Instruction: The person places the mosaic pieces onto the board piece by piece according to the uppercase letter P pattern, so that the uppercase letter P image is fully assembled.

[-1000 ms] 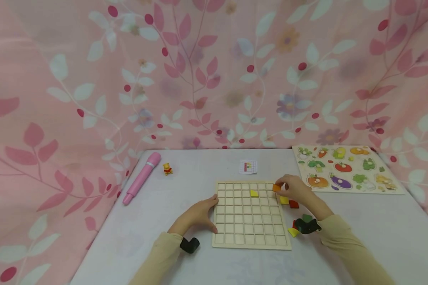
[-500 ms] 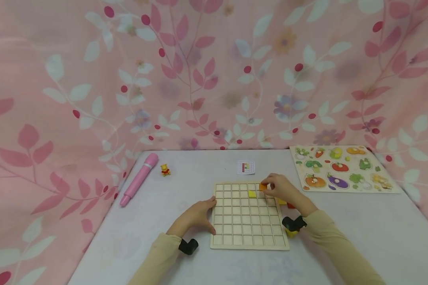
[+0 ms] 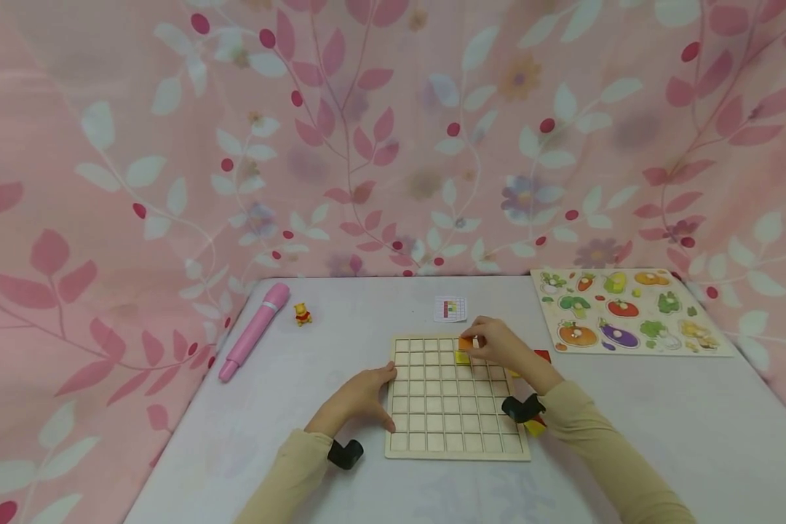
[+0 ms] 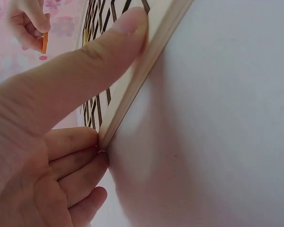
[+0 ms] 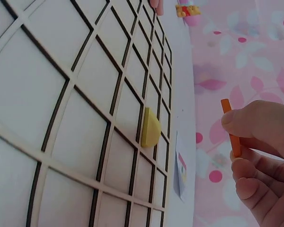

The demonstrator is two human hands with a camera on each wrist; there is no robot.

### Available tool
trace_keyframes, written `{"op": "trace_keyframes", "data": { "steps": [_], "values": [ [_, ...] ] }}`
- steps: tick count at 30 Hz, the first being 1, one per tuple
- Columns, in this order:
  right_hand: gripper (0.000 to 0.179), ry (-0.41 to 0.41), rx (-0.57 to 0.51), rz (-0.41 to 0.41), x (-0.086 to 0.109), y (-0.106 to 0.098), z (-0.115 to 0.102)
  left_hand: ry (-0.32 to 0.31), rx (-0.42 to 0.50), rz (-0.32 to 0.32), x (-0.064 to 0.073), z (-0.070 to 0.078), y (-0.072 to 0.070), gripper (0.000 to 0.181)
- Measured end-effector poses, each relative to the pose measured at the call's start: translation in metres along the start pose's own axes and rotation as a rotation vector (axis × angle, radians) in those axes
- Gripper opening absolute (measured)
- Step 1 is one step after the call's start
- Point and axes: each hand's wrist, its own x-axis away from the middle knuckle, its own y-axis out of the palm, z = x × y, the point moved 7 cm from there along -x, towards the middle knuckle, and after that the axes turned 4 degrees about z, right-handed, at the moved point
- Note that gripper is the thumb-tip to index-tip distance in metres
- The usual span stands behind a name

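My right hand [image 3: 498, 343] pinches a flat orange tile [image 5: 235, 144] between thumb and fingers, over the far rows of the wooden grid board [image 3: 454, 405]. In the head view the orange tile is right behind a yellow tile [image 3: 462, 357] that lies on the grid. One side of that yellow tile looks rounded in the right wrist view. My left hand [image 3: 362, 399] is at the board's left edge, thumb and fingers spread wide. In the left wrist view its thumb [image 4: 111, 42] lies on the frame and the fingertips touch the edge.
Red tiles [image 3: 543, 355] and yellow tiles [image 3: 535, 428] lie right of the board, partly behind the right arm. A small patterned card [image 3: 450, 308] is beyond it. A vegetable puzzle board [image 3: 629, 313] sits at back right; a bear figurine [image 3: 303, 314] and pink wand [image 3: 255, 333] at left.
My right hand has carried the orange tile leftward, from the board's far right corner to just behind the yellow tile. The left hand stays at the board's edge.
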Motion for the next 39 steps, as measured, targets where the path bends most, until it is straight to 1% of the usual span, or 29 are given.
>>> {"op": "trace_keyframes", "data": {
  "steps": [4, 10, 14, 17, 22, 27, 30, 32, 35, 39],
  "values": [
    [0.017, -0.039, 0.001, 0.002, -0.005, 0.004, -0.005, -0.008, 0.003, 0.001, -0.001, -0.002, -0.001, 0.103],
    [0.017, -0.037, 0.003, -0.017, -0.008, 0.018, -0.002, 0.001, 0.037, -0.009, -0.001, -0.003, 0.004, 0.102],
    [0.019, -0.043, 0.011, -0.016, -0.010, 0.025, 0.000, 0.010, 0.029, -0.003, -0.001, -0.002, 0.005, 0.102],
    [0.018, -0.050, 0.022, -0.022, -0.013, 0.030, -0.001, 0.001, 0.021, 0.003, -0.001, -0.001, 0.003, 0.100],
    [0.014, -0.020, 0.032, -0.045, -0.013, 0.038, 0.000, -0.015, 0.016, 0.004, -0.002, 0.000, 0.001, 0.099],
    [0.013, 0.018, 0.016, -0.074, -0.012, 0.044, 0.001, -0.034, 0.008, -0.004, -0.001, 0.000, 0.003, 0.100],
    [0.013, 0.058, 0.004, -0.100, -0.011, 0.049, 0.003, -0.044, 0.012, -0.004, 0.001, 0.000, 0.004, 0.100],
    [0.014, 0.095, -0.002, -0.118, -0.011, 0.051, 0.005, -0.042, 0.009, -0.004, 0.002, 0.001, 0.004, 0.100],
    [0.016, 0.142, 0.002, -0.141, -0.010, 0.054, 0.009, -0.022, 0.000, 0.004, 0.002, 0.003, 0.003, 0.100],
    [0.018, 0.143, 0.028, -0.148, -0.012, 0.055, 0.011, -0.019, -0.016, 0.011, -0.001, 0.002, 0.001, 0.101]
  ]
}}
